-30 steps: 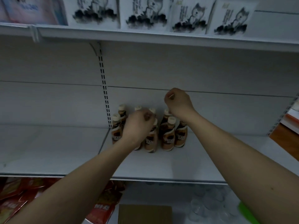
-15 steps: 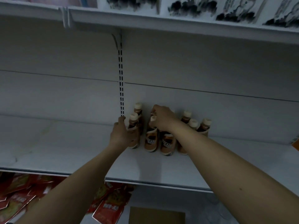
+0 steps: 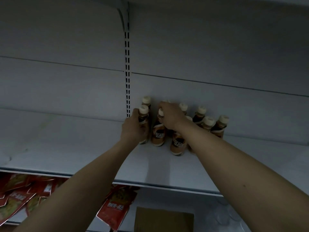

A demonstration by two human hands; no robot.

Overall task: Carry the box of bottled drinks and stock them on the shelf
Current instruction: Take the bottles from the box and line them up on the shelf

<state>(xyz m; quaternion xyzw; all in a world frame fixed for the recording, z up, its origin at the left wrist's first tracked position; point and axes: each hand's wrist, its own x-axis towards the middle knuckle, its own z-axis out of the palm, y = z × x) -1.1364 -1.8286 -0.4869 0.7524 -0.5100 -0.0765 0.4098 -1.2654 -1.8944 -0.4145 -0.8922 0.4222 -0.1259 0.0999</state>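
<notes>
Observed on the white shelf (image 3: 83,144): a cluster of brown bottled drinks (image 3: 207,124) with cream caps stands upright toward the rear, just right of the slotted upright (image 3: 127,81) in the back panel. The left hand (image 3: 133,129) is wrapped around the body of the front-left bottle (image 3: 144,118), the one nearest that upright, with its fingers closed on the label area; a second bottle (image 3: 146,101) stands directly behind it. The right hand (image 3: 172,118) is set over the neck and cap of the next bottle (image 3: 158,134) to the right of the upright, its fingers curled on the top in a pinching hold. A further labelled bottle (image 3: 178,144) stands in front, partly under the right forearm. Four more caps show farther right of the upright, close together. Below the shelf and left of the upright's line, red snack packets (image 3: 21,196) lie in a heap. A brown cardboard box (image 3: 163,220) sits at the bottom edge of view, below the shelf; its contents cannot be made out
</notes>
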